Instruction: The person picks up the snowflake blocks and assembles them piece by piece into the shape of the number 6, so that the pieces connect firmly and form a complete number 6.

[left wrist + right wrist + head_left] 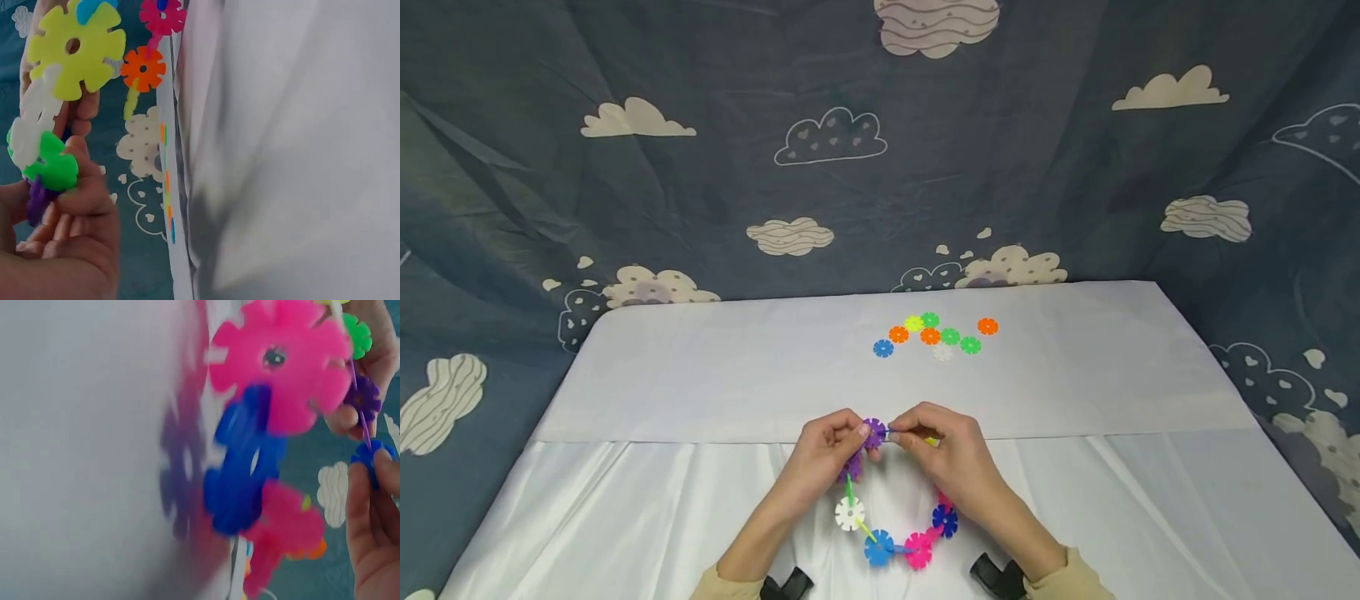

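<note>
In the head view, slotted plastic snowflake discs are joined edge to edge in a curved chain. My left hand (823,454) pinches a purple disc (875,432) at the chain's left end. Facing it, my right hand (951,450) grips a dark blue disc (369,453) between thumb and finger, its edge right at the purple one. Below hang a white disc (850,513), a light blue disc (878,548) and a pink disc (918,551). The left wrist view has a green disc (56,165) and a yellow disc (75,50) beside my left fingers. My right hand hides part of the chain.
Several loose discs lie farther back on the white tabletop (700,375), among them a blue disc (883,348) and an orange disc (988,327). A dark cloud-patterned cloth (722,192) stands behind the table. Black wrist devices (998,577) sit near both forearms.
</note>
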`<state>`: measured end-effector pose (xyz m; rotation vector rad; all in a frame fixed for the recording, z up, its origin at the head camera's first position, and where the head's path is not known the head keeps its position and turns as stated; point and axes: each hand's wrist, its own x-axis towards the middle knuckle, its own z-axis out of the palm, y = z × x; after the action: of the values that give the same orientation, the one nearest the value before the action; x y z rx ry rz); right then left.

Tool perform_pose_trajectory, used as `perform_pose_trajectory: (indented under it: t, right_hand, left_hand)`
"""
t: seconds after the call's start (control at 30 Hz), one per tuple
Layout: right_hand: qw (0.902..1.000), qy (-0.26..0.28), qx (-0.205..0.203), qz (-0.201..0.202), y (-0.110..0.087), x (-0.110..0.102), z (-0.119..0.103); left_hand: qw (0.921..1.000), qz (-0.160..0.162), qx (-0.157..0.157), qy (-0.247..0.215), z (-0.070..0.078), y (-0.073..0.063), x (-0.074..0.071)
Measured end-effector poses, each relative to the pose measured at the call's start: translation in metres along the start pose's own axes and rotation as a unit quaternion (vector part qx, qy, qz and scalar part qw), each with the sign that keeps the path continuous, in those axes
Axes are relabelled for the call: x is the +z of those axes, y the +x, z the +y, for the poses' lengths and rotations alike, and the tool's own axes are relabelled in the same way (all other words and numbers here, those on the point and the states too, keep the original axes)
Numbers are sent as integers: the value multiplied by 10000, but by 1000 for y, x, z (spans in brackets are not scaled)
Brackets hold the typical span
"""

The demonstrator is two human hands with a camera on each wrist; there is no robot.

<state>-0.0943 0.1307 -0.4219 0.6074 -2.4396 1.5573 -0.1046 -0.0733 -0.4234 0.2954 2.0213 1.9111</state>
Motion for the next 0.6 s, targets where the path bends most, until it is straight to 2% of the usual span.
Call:
perform_pose_trajectory:
  t: [0.13, 0.23, 0.3, 0.37, 0.43, 0.6]
  right_hand:
    - [9956, -680, 429, -473, 4, -11, 4]
    - [9820, -1358, 1075, -750, 5, -19, 11]
    - [9714, -1571, 1540, -896, 6, -23, 15]
    - [9643, -1597, 1818, -1073, 6, -24, 19]
    - [9620, -1473, 1911, -1274, 5, -23, 21]
    - [9648, -1067, 1769, -1629, 3, -21, 23]
  left_hand:
    - [9994, 68, -231, 242, 0, 3, -1]
    - [9974, 181, -458, 525, -4, 3, -4]
    - [9958, 255, -613, 637, -6, 4, -6]
    - [9944, 275, -774, 662, -8, 5, -7]
    - [9937, 274, -858, 659, -9, 6, -8]
    - [9943, 120, -895, 573, -11, 5, -7]
